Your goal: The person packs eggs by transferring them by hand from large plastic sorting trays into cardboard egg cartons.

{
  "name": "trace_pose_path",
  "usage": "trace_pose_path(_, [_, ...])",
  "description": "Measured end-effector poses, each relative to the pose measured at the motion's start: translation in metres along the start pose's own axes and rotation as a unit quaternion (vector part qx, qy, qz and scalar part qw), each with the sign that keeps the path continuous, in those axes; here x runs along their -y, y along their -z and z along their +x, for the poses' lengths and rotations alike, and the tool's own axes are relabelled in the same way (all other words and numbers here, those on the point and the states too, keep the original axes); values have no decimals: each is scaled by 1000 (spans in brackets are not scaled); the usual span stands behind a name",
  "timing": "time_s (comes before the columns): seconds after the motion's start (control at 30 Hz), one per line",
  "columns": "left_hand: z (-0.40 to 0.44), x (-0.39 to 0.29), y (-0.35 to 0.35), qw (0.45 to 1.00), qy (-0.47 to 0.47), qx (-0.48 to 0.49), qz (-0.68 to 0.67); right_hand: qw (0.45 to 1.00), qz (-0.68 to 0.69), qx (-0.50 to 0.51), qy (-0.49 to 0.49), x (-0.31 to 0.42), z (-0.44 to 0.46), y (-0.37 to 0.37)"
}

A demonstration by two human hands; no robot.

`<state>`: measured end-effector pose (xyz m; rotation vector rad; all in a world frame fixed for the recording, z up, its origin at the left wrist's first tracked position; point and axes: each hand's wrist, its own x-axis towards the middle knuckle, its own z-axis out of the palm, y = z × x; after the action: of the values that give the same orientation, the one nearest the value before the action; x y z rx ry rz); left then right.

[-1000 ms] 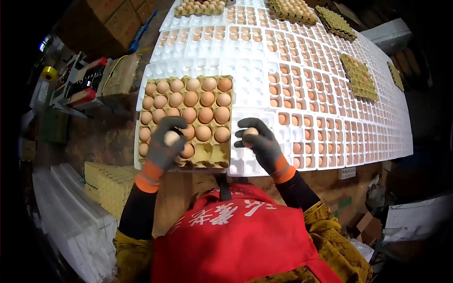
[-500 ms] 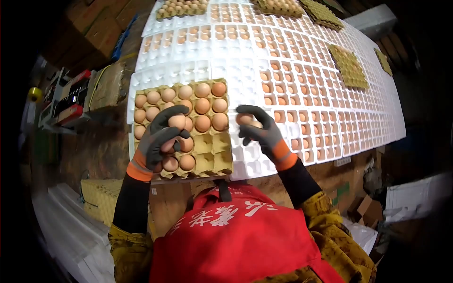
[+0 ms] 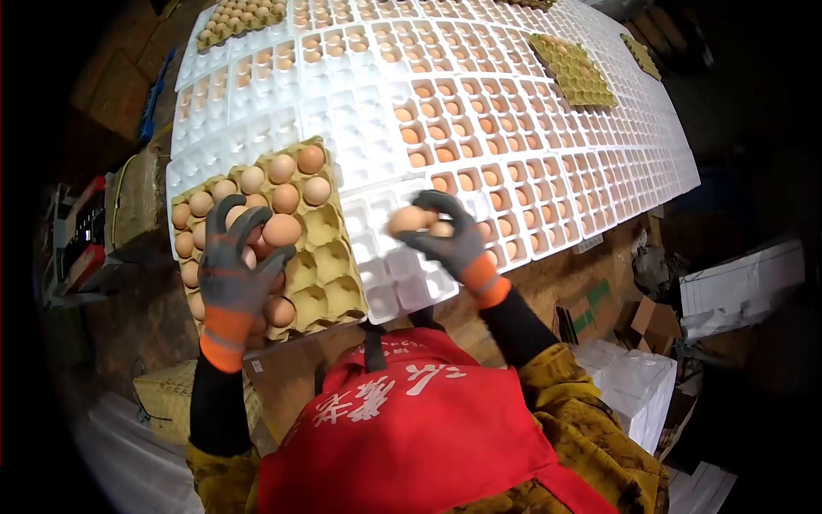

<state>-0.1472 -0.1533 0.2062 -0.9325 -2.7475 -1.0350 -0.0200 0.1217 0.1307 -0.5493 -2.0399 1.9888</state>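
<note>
My left hand (image 3: 235,265), in a grey and orange glove, is over a yellow-brown pulp egg tray (image 3: 330,257). Its fingers are curled around brown eggs, with one egg (image 3: 282,230) between the fingertips; how many it holds is partly hidden. Other eggs (image 3: 286,199) sit in the tray's left and far cells, while several cells on its right side have none. My right hand (image 3: 449,236), gloved alike, grips at least two eggs (image 3: 409,220) above a white foam egg tray (image 3: 385,295).
White foam trays cover the table, many filled with brown eggs (image 3: 445,154). More pulp trays stand on them, one (image 3: 572,73) at the far right and another (image 3: 240,21) at the far left. A cardboard box (image 3: 652,324) lies beyond the table's near edge.
The view has shifted, so the table appears further left. Fewer eggs sit on the pulp tray's right side. My left hand stays over the tray; my right hand still holds eggs.
</note>
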Motion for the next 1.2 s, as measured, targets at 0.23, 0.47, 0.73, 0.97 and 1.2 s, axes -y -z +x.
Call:
trace_pose_path(0.23, [-31,-99,-108,989,-21,86,-118,936,-346,-49,41,-55,-11,113])
trace_pose_path(0.47, [-9,-72,-254,987,85,43,126,902,-427,15,58,-90,45,111])
trace_pose_path(0.73, [8,-81,-277,985,129,-2,117,982,85,42,-163,-113,51,158])
trace_pose_path(0.97, [66,-66,-284,988,131,56,59,965,160,160,-134,-92,34,163])
trace_pose_path(1.2, [5,-86,-266,932,213,-119,-270,864,-288,298,285,-124,30,140])
